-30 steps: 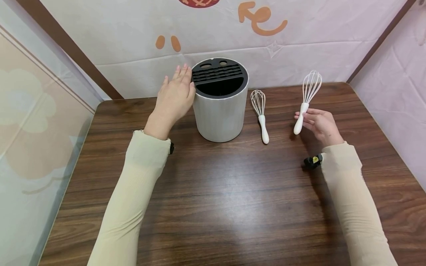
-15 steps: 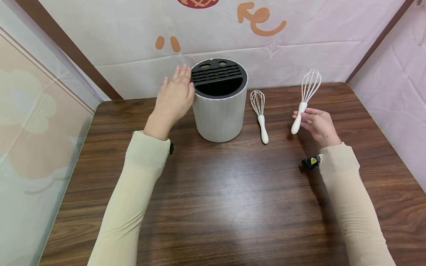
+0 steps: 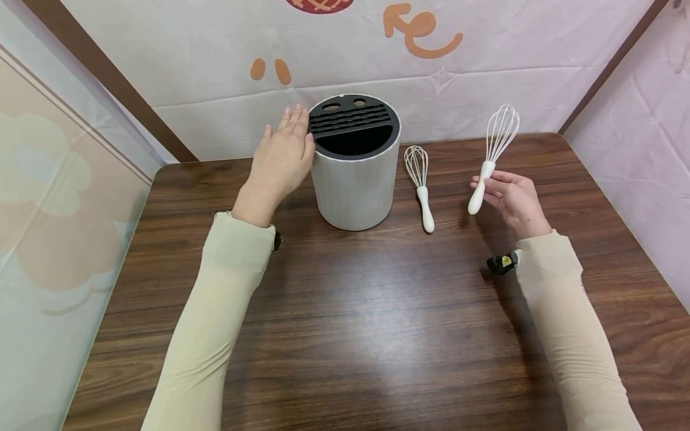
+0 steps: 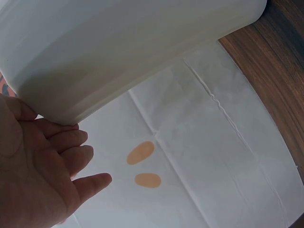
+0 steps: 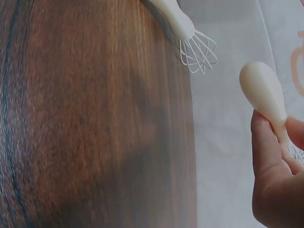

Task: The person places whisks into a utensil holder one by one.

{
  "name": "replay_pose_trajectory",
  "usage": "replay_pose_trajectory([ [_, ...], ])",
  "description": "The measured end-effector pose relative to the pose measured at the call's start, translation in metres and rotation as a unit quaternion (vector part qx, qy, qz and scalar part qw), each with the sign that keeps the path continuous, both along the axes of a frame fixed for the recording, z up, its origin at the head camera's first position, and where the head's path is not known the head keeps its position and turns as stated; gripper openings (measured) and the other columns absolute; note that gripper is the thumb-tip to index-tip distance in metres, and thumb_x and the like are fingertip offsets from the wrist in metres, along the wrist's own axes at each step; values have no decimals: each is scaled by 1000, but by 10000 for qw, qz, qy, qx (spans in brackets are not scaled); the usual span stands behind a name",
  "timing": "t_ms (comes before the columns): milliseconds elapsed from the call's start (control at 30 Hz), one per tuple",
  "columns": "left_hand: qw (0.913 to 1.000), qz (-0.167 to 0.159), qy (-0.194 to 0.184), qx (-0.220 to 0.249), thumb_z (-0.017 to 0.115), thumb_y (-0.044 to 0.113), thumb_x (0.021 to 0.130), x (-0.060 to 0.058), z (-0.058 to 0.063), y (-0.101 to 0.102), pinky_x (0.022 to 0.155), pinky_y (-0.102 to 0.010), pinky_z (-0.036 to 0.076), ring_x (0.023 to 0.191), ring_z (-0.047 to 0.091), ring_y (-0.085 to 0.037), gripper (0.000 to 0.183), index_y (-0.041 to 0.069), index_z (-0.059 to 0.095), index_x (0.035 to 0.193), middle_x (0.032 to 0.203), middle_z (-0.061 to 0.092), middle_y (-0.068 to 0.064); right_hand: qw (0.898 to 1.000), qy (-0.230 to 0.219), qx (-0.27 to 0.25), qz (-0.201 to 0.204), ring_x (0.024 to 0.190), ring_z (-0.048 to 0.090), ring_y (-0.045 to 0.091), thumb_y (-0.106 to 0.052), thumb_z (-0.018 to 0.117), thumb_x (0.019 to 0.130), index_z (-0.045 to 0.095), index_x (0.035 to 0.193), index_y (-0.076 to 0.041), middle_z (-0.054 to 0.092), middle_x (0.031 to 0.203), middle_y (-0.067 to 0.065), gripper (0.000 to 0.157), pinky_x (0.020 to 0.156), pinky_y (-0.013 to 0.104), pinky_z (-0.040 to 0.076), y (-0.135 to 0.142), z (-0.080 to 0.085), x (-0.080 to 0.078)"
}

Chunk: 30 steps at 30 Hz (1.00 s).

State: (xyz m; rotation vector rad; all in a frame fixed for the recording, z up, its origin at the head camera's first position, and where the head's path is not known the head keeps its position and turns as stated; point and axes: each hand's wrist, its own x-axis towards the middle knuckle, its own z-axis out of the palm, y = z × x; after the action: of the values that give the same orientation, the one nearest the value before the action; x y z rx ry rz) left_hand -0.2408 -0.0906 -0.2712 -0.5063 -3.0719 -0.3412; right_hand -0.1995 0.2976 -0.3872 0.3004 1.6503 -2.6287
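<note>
My left hand [image 3: 284, 157] rests with fairly straight fingers against the upper left side of a round white utensil holder [image 3: 356, 191]. Its black lid has a half-round opening, wavy slots and two small holes. In the left wrist view the fingertips touch the holder's wall [image 4: 142, 52]. My right hand [image 3: 514, 200] pinches a white whisk [image 3: 487, 173] by its handle, wires up and tilted right, above the table. The right wrist view shows the handle's rounded end [image 5: 261, 85] between thumb and fingers. A smaller white whisk [image 3: 424, 206] lies between the holder and my right hand.
The dark wooden table [image 3: 345, 335] carries the holder near its back edge. A pale printed cloth [image 3: 215, 66] hangs right behind it, with another cloth wall [image 3: 647, 120] at the right. A small black camera [image 3: 502, 262] sits at my right wrist.
My right hand has shifted slightly left and up with the whisk it pinches. The left hand still touches the holder, and the smaller whisk lies where it was.
</note>
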Motion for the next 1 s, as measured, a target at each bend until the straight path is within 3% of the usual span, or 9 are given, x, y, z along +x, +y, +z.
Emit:
replay_pose_trajectory([
  [700,10000,-23,59,60,15,29,103,-1,0,2,114,-48,6,143,3,-18,54,5,13,151,156,8,-5,9977,632,-27,256,87,69,22,10,54,89,69,97,3,71,90,16,19,75,28,55,-17,18,10],
  [1000,10000,17,22,50,15,29,103,0,-1,0,114,-48,6,143,2,-18,54,6,12,151,156,7,-5,9949,797,428,445,85,69,21,10,55,89,68,98,0,71,90,15,19,75,27,55,-29,26,12],
])
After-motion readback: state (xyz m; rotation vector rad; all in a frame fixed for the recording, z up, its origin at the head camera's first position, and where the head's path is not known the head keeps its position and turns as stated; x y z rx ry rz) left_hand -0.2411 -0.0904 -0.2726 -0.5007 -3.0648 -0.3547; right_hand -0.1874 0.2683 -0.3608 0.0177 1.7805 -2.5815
